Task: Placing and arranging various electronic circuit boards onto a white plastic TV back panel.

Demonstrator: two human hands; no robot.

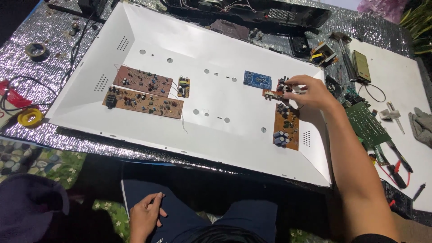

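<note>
Small orange board (273,94) pinched in right hand (310,92) over white panel (216,101), being seated beside blue board (257,79); left hand (145,216) empty, loosely curled on lap.

Work surface is covered w/ crinkled silver foil sheet (40,31). Below its near edge, a green floral mat (54,164) lies on the floor. At far right of the foil, green leaves (420,20), prob. a plant. Light is bright, even.
</note>
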